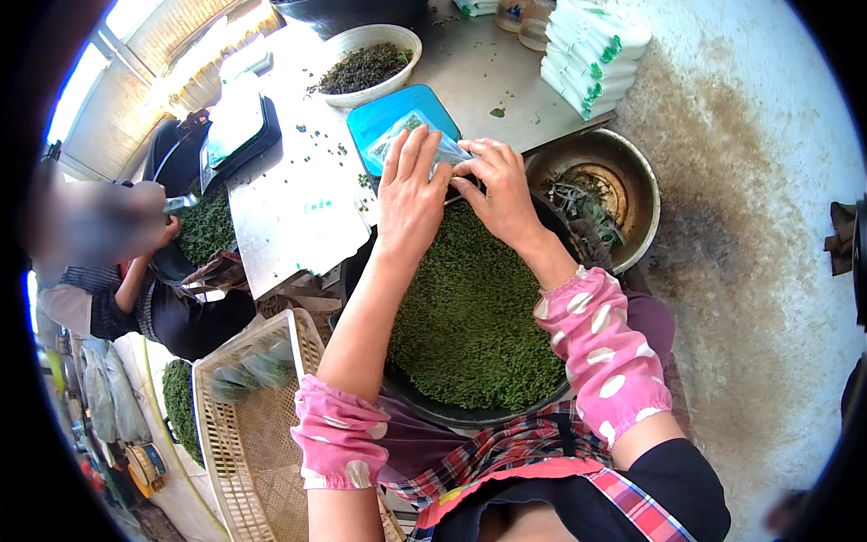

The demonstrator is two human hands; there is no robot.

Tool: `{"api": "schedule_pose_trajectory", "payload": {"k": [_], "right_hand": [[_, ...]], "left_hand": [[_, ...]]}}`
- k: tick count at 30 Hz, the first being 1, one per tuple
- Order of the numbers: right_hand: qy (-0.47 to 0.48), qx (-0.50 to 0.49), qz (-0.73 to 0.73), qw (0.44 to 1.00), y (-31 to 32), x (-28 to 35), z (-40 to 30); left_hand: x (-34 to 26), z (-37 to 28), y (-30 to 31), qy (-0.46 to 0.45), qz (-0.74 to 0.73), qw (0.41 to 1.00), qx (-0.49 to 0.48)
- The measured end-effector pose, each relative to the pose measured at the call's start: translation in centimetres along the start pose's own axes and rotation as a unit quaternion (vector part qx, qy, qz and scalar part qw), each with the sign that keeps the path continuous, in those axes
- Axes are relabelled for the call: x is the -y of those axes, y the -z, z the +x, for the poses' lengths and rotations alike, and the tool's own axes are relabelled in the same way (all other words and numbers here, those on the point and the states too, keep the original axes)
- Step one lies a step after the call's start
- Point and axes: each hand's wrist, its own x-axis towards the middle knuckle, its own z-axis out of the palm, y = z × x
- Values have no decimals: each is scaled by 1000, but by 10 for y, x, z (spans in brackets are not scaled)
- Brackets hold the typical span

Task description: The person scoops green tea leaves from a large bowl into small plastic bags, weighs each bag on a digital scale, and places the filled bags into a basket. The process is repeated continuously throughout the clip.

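Observation:
A clear plastic bag [448,149] with green contents lies over the blue-topped tabletop scale [384,108]. My left hand [412,186] rests across the bag, its fingers along the plastic and its thumb close to the bag's near end. At that same end, my right hand [498,186] pinches the plastic between thumb and fingers. Below both hands, a large black tub [467,419] holds a deep layer of small green berries [474,318], which look like green peppercorns. My forearms reach over the tub. The hands partly hide the bag.
A white bowl [414,51] of dark berries stands behind the scale. Stacked plastic bags [596,57] sit at the metal table's [474,81] right end. A metal basin [643,230] is right of the tub. Filled bags lie in a plastic crate [237,488]. Another person [142,298] works at left.

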Motion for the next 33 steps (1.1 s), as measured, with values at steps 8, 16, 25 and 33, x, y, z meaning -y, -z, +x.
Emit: {"api": "schedule_pose_trajectory", "payload": {"k": [8,16,25,33], "right_hand": [[-132,3,212,968,2,3,-1],[-143,-32,222,964,-4,8,-4],[-107,-32,163,980,1,5,-9],[-24,-61,33,997,-4,11,-6]], "left_hand": [[-7,6,24,28,-57,997,35],[-12,11,11,51,-61,997,6],[-11,12,14,26,-59,996,63],[-10,14,13,54,-54,995,62]]}}
